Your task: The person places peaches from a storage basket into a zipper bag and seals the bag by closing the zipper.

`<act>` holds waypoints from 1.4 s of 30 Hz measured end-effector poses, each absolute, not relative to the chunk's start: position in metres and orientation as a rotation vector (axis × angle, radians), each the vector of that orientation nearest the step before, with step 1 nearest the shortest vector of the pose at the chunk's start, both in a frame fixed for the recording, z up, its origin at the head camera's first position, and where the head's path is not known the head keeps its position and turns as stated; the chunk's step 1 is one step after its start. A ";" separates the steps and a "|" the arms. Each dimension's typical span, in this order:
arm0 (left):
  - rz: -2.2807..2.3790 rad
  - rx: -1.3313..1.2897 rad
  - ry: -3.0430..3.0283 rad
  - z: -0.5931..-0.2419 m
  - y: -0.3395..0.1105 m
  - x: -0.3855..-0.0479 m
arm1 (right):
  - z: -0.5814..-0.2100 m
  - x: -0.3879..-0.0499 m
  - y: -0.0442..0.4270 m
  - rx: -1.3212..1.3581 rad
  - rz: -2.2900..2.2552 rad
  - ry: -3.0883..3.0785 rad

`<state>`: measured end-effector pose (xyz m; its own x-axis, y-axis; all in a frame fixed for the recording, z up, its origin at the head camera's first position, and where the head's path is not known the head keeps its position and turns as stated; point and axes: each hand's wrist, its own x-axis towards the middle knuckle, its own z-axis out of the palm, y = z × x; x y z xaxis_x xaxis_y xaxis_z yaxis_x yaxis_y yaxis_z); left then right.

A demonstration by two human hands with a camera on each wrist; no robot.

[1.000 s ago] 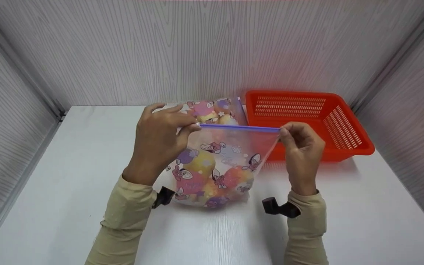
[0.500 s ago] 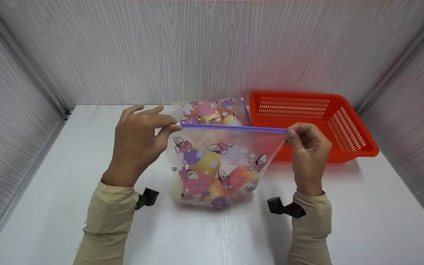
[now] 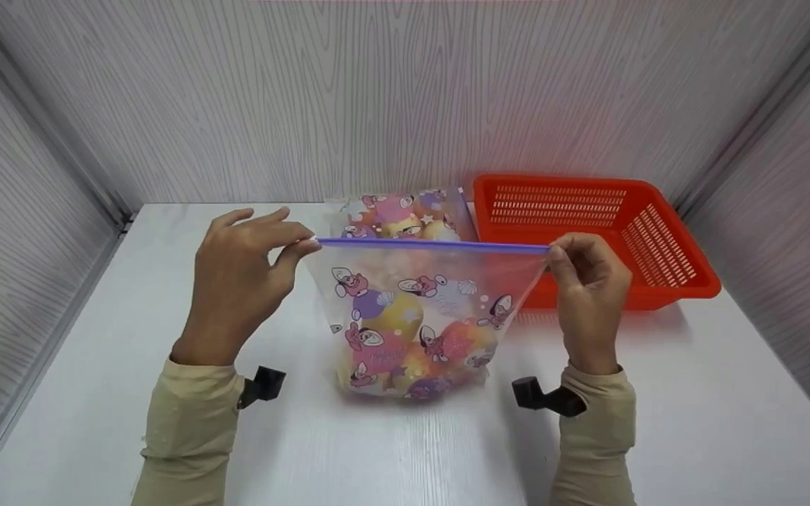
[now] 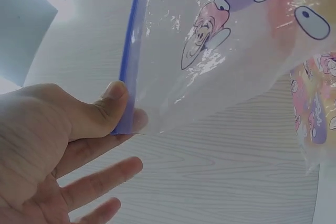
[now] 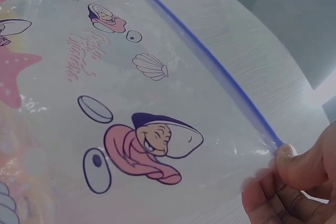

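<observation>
A clear zip bag (image 3: 419, 316) printed with cartoon oysters, shells and stars hangs upright, its purple zip strip (image 3: 433, 245) stretched straight across the top. Rounded yellow and orange things show dimly through its lower part; their kind is hard to tell behind the print. My left hand (image 3: 243, 281) pinches the strip's left end between thumb and index finger, the other fingers spread, as the left wrist view also shows along the strip (image 4: 128, 51). At the opposite end my right hand (image 3: 593, 295) pinches the corner, thumb (image 5: 299, 166) on the near face.
Behind the held bag, a second printed zip bag (image 3: 398, 209), filled, stands against the back wall. A red plastic basket (image 3: 683, 246) with slotted sides sits at the back right of the white table (image 3: 721, 414). Walls (image 3: 405, 91) enclose the back and both sides.
My left hand has slid leftward along the zip strip to its left end, so a longer stretch shows between the hands. The right hand has shifted slightly right and keeps its pinch.
</observation>
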<state>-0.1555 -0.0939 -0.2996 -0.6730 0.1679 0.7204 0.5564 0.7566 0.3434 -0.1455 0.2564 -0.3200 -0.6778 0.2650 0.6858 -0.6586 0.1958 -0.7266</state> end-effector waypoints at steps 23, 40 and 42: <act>-0.834 -0.657 -2.098 -0.310 -0.097 -0.175 | -0.235 -0.196 0.185 0.937 0.451 -2.995; -0.948 -0.287 -2.299 -0.329 -0.079 -0.146 | -0.225 -0.189 0.154 1.018 0.730 -2.773; -0.961 -0.262 -2.328 -0.332 -0.078 -0.147 | -0.225 -0.190 0.148 0.976 0.817 -2.792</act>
